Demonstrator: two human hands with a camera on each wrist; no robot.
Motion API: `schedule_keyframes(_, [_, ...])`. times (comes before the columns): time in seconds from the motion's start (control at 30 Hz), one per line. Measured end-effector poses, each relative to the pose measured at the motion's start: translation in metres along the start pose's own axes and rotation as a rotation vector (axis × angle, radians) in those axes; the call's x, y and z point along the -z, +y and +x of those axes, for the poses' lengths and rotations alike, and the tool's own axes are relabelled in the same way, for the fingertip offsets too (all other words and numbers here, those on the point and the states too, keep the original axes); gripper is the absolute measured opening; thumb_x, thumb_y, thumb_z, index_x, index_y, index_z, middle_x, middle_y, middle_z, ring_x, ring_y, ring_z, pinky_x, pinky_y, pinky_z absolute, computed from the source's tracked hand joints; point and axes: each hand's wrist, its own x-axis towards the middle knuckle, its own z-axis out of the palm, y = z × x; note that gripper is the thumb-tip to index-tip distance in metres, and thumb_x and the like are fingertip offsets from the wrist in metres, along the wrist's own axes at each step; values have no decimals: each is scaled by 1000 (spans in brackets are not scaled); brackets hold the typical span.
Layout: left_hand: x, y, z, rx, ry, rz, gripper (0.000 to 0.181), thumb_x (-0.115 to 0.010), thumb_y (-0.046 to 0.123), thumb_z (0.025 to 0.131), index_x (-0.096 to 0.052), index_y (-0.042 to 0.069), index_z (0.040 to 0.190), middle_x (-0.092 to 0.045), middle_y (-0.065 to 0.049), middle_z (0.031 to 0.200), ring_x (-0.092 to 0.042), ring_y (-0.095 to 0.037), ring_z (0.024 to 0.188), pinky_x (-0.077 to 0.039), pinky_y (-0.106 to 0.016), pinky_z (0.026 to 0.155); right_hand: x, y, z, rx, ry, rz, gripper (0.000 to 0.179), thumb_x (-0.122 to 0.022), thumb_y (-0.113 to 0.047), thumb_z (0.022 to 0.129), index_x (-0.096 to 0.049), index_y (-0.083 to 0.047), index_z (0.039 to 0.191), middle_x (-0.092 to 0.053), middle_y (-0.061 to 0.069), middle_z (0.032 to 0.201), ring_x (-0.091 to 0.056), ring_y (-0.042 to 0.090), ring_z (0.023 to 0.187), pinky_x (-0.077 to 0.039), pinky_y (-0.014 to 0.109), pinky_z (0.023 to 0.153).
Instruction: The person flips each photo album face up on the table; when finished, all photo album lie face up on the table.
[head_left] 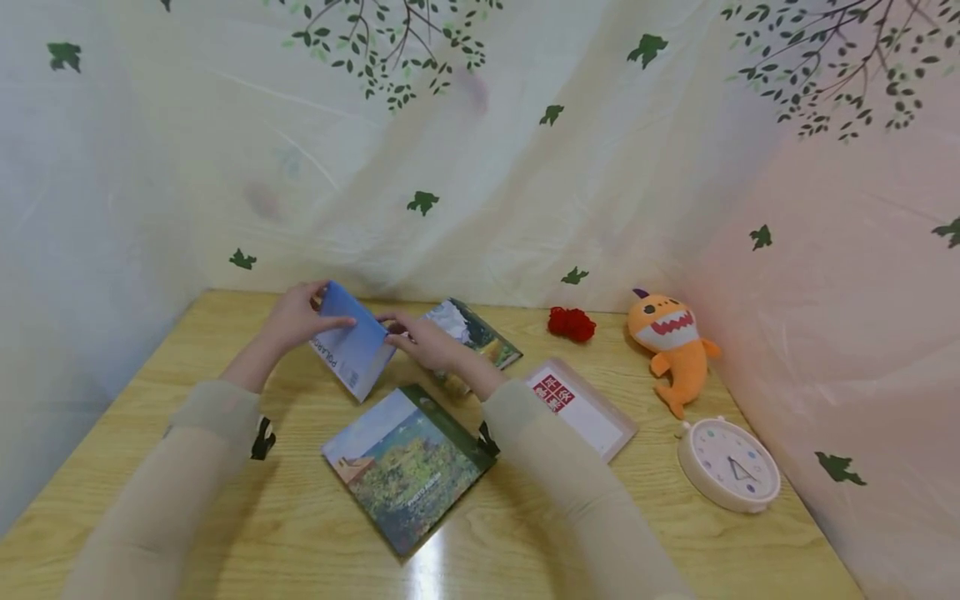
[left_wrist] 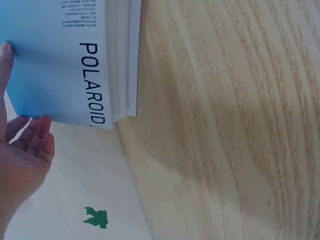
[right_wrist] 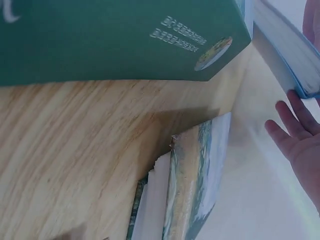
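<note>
Both hands hold a thick blue book [head_left: 351, 354] marked POLAROID, tilted up on edge at the back left of the table. My left hand [head_left: 295, 317] grips its upper left side, thumb laid across the blue cover and the other fingers behind. At the right corner my right hand [head_left: 429, 340] pinches the book between thumb and fingers. White page edges [left_wrist: 120, 60] show along the book's side in the left wrist view. Just right of it lies a book with a painted cover [head_left: 487, 340], partly behind the right hand.
A larger green-spined book [head_left: 412, 479] with a garden picture lies in front. Further right are a white box with a red print [head_left: 588, 417], red yarn [head_left: 572, 324], an orange shark plush [head_left: 678, 358] and a pink clock [head_left: 729, 464]. A fabric curtain [head_left: 480, 233] borders the table.
</note>
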Motion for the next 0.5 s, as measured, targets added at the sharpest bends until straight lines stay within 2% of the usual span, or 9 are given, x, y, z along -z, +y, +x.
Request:
schedule_keyframes(0.17, [3, 1, -3, 11, 13, -46, 97, -73, 53, 76, -32, -4, 143, -48, -29, 130, -53, -42, 109, -51, -51, 83, 2, -5, -1, 54, 28, 13, 44, -43, -26, 101, -38, -12, 142, -50, 7, 136, -52, 18, 122, -46, 23, 96])
schedule_keyframes(0.33, [6, -2, -6, 31, -1, -136, 101, -72, 51, 78, -23, -3, 147, -42, -30, 137, -53, -46, 111, -51, -52, 85, 3, -11, -2, 78, 47, 21, 45, -46, -24, 99, -39, -14, 142, -45, 9, 139, -55, 20, 117, -53, 21, 81])
schedule_keyframes(0.5, [10, -6, -13, 62, -16, -246, 99, -68, 51, 82, -17, -1, 149, -36, -28, 142, -46, -47, 119, -45, -56, 92, 0, -14, -3, 112, 50, 50, 44, -50, -20, 97, -42, -14, 140, -41, 10, 141, -54, 20, 117, -56, 28, 78])
